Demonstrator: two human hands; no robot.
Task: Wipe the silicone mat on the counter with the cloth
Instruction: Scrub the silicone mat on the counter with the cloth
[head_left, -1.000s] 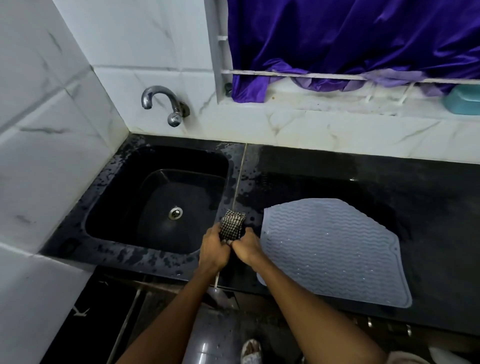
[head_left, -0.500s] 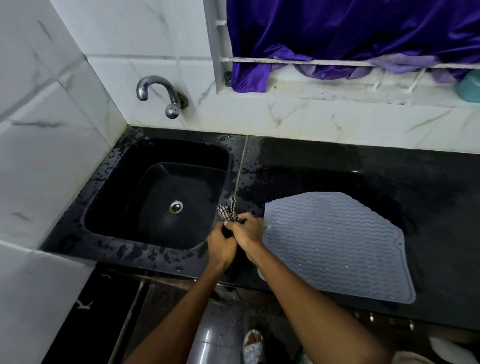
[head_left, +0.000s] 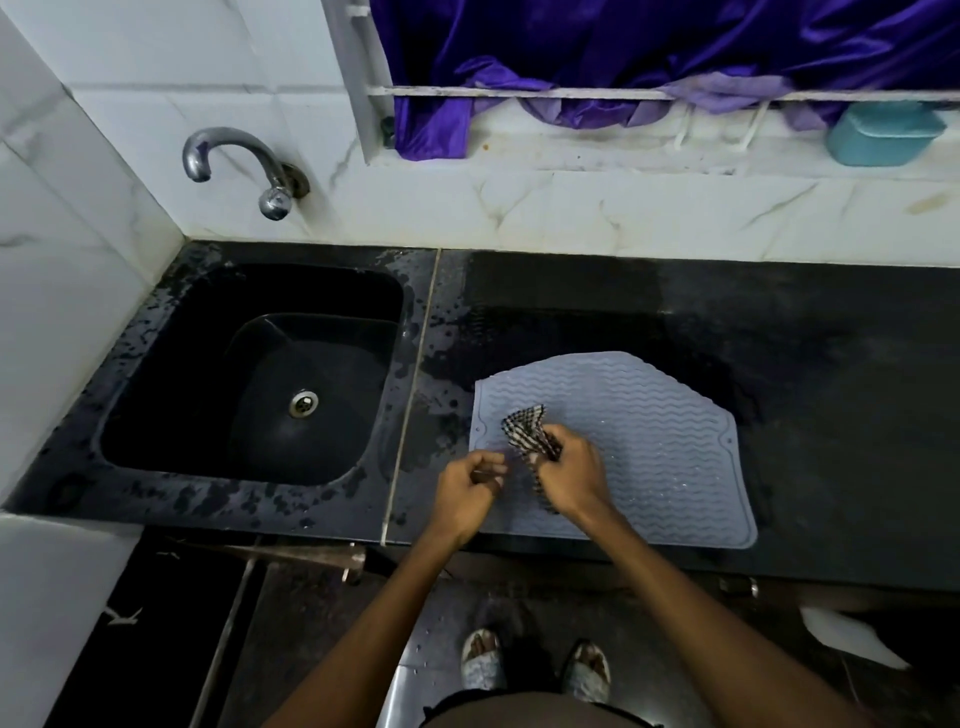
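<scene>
A pale blue silicone mat (head_left: 649, 441) with wavy ridges lies flat on the black counter (head_left: 831, 364), right of the sink. A small black-and-white checked cloth (head_left: 524, 428) is bunched over the mat's left part. My right hand (head_left: 569, 475) grips the cloth, with one end hanging below the fist. My left hand (head_left: 467, 486) hovers just left of it at the mat's left edge, fingers curled; whether it still pinches a corner of the cloth is unclear.
A black sink (head_left: 249, 374) with a metal drain sits at the left, its rim wet. A chrome tap (head_left: 234, 166) juts from the tiled wall. A purple curtain (head_left: 649, 47) and a teal container (head_left: 883, 132) are on the window ledge behind.
Both hands moved right from the sink's edge to over the mat, carrying the cloth. The hands separated; the cloth now sits mainly in my right hand.
</scene>
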